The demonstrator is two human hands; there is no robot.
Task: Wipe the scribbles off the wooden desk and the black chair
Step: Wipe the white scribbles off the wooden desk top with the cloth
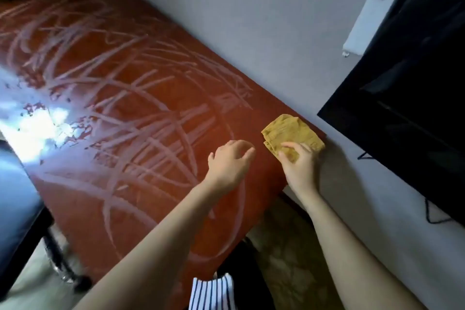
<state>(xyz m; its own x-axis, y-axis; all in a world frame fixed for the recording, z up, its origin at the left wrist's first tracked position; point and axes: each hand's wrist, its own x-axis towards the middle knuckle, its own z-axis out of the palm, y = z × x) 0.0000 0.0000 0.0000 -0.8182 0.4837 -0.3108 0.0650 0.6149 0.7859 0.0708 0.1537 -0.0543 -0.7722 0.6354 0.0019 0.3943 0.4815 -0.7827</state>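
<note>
- The wooden surface (151, 63) – reddish-brown and set against a grey wall (251, 20) – is covered almost end to end with pale scribbles (130, 98): loose loops and crossing strokes, no letters that can be read.
- A folded yellow cloth (289, 131) lies at the surface's far right corner, near the wall.
- The right hand (298, 163) grips the cloth's near edge, fingers curled over it.
- The left hand (230, 161) is just beside it above the scribbles, fingers loosely bent, holding nothing.
- The black chair (15, 209) shows at the left edge, partly under glare – marks on it cannot be made out.
- A black screen (407, 98) hangs at right.
</note>
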